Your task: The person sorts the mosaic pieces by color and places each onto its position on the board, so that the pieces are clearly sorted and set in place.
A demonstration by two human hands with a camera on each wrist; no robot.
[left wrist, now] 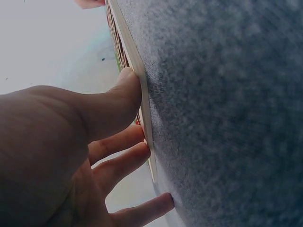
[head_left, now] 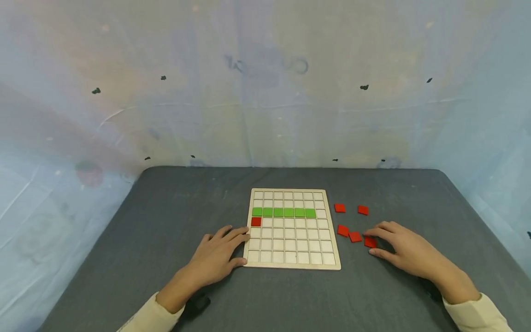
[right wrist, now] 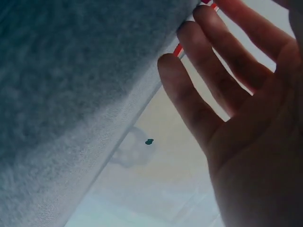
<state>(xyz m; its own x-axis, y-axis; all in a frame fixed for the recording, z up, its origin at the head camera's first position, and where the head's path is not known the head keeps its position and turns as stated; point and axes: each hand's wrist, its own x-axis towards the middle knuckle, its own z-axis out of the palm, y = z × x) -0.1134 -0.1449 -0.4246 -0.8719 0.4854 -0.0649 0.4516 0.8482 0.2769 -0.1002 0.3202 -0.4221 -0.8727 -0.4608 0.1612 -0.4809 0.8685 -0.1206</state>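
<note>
A pale wooden grid board (head_left: 293,267) lies flat on the dark cloth. A row of green square tiles (head_left: 278,212) fills most of one grid line, and one red tile (head_left: 256,222) sits below its left end. My left hand (head_left: 215,258) rests against the board's left edge, thumb near the lower corner; in the left wrist view the thumb (left wrist: 127,90) presses the board's side. Beside the board, my right hand (head_left: 408,249) has thumb and forefinger on either side of a loose red tile (head_left: 370,242). In the right wrist view the fingers (right wrist: 177,78) reach down, relaxed, to the cloth.
More loose red tiles lie right of the board: two nearer ones (head_left: 343,230) (head_left: 355,237) and two farther back (head_left: 339,208) (head_left: 362,210). Grey cloth (head_left: 186,198) covers the table. A pale patterned sheet (head_left: 265,115) hangs behind and at both sides.
</note>
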